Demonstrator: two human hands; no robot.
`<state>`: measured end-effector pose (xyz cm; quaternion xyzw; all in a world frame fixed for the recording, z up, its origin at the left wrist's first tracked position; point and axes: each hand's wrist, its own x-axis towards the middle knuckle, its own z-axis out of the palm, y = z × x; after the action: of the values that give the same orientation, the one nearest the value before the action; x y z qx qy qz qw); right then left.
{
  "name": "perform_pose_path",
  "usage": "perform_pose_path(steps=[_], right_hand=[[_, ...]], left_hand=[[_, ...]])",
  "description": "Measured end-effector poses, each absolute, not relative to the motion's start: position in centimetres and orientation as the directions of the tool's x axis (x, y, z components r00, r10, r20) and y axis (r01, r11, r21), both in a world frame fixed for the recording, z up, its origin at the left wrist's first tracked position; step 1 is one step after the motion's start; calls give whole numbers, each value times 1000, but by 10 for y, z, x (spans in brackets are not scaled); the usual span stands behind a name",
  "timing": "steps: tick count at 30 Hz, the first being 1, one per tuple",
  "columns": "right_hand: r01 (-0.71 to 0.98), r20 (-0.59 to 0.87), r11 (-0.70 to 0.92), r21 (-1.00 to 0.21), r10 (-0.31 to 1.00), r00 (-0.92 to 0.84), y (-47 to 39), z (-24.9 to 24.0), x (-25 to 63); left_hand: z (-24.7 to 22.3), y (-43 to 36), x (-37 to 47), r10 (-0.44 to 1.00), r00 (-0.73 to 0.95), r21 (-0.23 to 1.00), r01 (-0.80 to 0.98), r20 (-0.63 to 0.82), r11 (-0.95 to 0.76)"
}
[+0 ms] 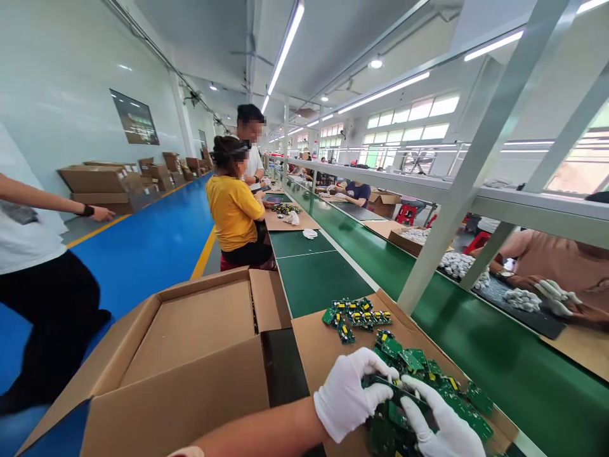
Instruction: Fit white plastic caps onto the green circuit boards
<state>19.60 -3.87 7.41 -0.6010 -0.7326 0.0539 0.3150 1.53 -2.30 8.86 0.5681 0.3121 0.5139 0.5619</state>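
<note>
Both of my hands wear white gloves and meet over a heap of green circuit boards [442, 393] at the lower right. My left hand [354, 390] pinches the left end of a dark green circuit board [397, 391]. The fingers of my right hand [440, 416] are closed on the same board's right part. Beyond my hands, a smaller group of boards with yellow parts [359, 314] lies on the cardboard sheet [316, 346]. Fingers cover much of the held board.
An open cardboard box [185, 374] stands left of the bench. A green conveyor [495, 358] runs along the right under a white metal frame [466, 165]. A person in yellow [233, 212] sits ahead; another person [33, 254] is at far left. Gloved hands [556, 297] of a co-worker are across.
</note>
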Motion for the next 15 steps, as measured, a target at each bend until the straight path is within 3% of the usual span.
perform_pose_path(steps=[2, 4, 9, 12, 15], right_hand=[[908, 394, 223, -355, 916, -71, -40, 68, 193], [954, 484, 178, -240, 874, -41, -42, 61, 189], [977, 566, 191, -92, 818, -106, -27, 64, 191], [987, 575, 154, -41, 811, -103, -10, 71, 200], [985, 474, 171, -19, 869, -142, -4, 66, 205]], left_hand=[[79, -30, 17, 959, 172, 962, -191, 227, -194], [69, -28, 19, 960, 96, 961, -121, 262, -250], [56, 0, 24, 920, 49, 884, 259, 390, -389], [60, 21, 27, 866, 248, 741, 449, 434, -499], [65, 41, 26, 781, 494, 611, 500, 381, -614]])
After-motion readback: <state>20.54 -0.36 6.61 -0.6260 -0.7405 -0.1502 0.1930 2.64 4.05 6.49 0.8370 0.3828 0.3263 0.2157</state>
